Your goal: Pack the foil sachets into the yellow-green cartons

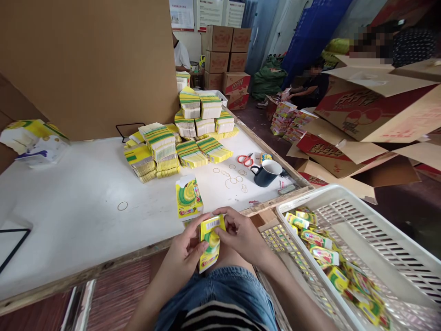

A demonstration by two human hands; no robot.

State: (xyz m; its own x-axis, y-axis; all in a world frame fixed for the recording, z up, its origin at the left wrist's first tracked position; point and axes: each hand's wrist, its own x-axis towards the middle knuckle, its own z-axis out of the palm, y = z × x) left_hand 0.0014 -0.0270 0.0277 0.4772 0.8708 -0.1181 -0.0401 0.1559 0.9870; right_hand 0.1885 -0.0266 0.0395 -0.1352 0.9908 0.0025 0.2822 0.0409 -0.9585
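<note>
Yellow carton (211, 252), left of the white basket (365, 243) — pinched by left hand (185, 246) and right hand (244, 235), thumbs on its face. Too hard a thumb press could crease the thin-looking card — too loose, and it could slip toward the lap (234, 285).

Soft light brightens the flat white tabletop (86, 220), leaving only faint shadows — while the dark grey floor (257, 123) beyond sinks into dimness. The small yellow-and-green printed paper box (208, 250) is fairly clear; the white slatted plastic basket (389, 225) blurs and stretches toward the right edge — wide-angle distortion. Pixelation masks an upper-right patch.
</note>
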